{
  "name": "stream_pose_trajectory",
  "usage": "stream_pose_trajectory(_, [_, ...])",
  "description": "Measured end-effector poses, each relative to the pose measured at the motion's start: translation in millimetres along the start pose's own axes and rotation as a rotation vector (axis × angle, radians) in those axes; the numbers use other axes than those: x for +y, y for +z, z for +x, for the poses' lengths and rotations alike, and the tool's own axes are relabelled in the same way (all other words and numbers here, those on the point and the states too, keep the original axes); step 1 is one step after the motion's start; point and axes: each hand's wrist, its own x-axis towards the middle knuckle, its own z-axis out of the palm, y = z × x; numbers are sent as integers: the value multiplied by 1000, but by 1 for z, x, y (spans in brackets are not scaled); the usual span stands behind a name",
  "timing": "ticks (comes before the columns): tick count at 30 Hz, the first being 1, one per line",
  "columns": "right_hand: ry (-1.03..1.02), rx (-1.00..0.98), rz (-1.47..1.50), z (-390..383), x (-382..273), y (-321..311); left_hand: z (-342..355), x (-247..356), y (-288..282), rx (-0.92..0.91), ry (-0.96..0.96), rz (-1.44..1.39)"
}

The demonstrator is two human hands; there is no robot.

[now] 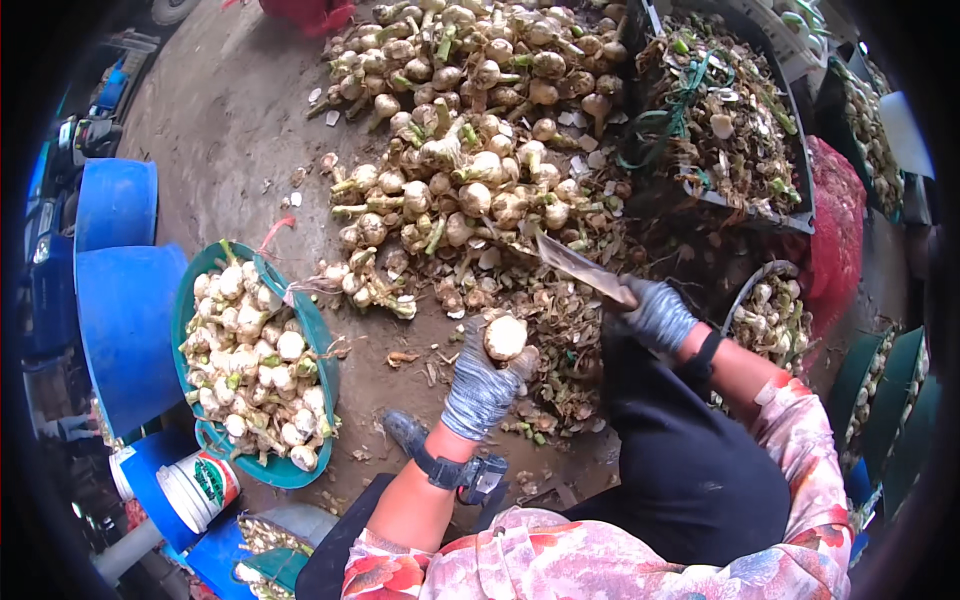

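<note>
My gloved left hand [478, 385] grips a white garlic bulb [505, 338], its pale flat face turned up, above the littered floor. My gloved right hand [652, 315] holds a wide-bladed knife [578, 268] by its handle, the blade angled up and leftward over cut stalks and peelings [555, 350]. Beyond both hands lies a large heap of garlic bulbs with stalks [475, 198]. A teal basket [325, 360] full of trimmed bulbs stands left of my left hand.
A crate of trimmings [755, 150], a red mesh sack [835, 230] and a container of garlic [770, 310] are at my right. Blue tubs [125, 330] and a white bucket [190, 490] stand at the left. Green containers [870, 400] line the right edge.
</note>
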Motion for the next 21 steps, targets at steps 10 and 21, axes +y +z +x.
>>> stream_pose_trajectory(10, [-57, -342, 381, 15, -94, -18, 27, -21, 6, -1, 390, 373])
stream_pose_trajectory(21, [-504, -232, -197, -7, -88, -24, 26, -76, -9, -349, 367, 1131])
